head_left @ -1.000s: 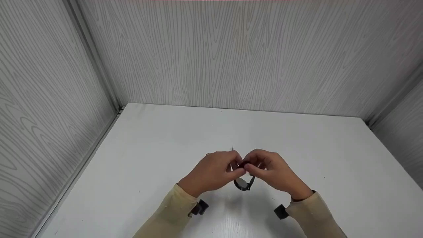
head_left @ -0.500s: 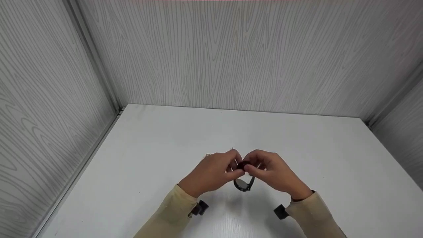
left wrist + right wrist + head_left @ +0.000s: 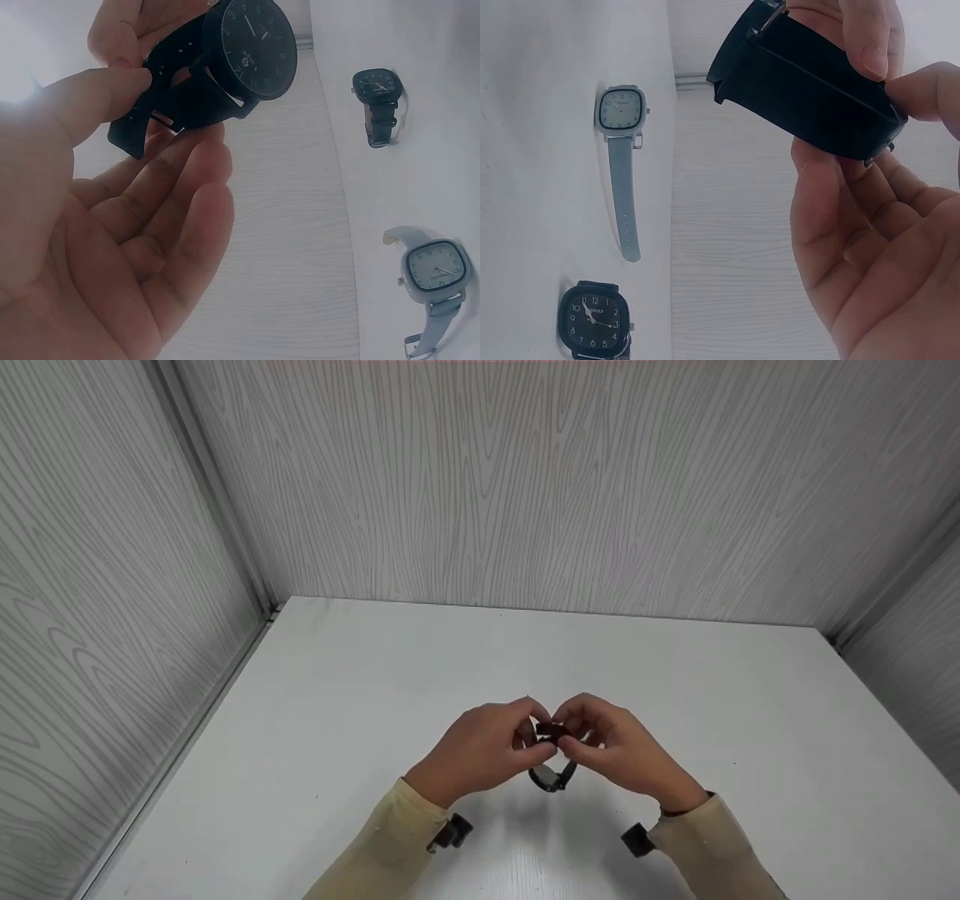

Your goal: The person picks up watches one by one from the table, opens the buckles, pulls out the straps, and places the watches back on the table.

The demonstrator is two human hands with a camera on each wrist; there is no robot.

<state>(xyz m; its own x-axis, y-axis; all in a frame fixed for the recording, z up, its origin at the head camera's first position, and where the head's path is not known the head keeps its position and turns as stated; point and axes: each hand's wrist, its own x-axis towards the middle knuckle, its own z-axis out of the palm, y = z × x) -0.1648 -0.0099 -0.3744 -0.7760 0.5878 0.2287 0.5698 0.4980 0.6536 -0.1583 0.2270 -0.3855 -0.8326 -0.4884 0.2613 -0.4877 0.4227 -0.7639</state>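
Observation:
A black wristwatch [image 3: 259, 49] with a round dark dial is held up between both hands, its strap bent into a loop. My left hand [image 3: 484, 746] pinches the strap near the buckle with thumb and fingers. From the other side my right hand [image 3: 619, 742] pinches the strap [image 3: 802, 94] between thumb and fingertips. In the head view the strap's dark end shows between the fingertips, and the watch case [image 3: 546, 778] hangs below them. Fingers cover parts of the strap, so whether its end passes through the buckle I cannot tell.
Two more watches lie on the white table [image 3: 375, 660]: a black one with a squarish case [image 3: 377, 88] and a grey-blue one with a pale dial [image 3: 621, 110]. Wood-grain panels [image 3: 480, 480] enclose the table at the back and sides.
More of the dark strap shows between the fingertips now. The right hand's fingers have risen slightly, and the hanging watch case has tilted a little. Both forearms have stayed in place.

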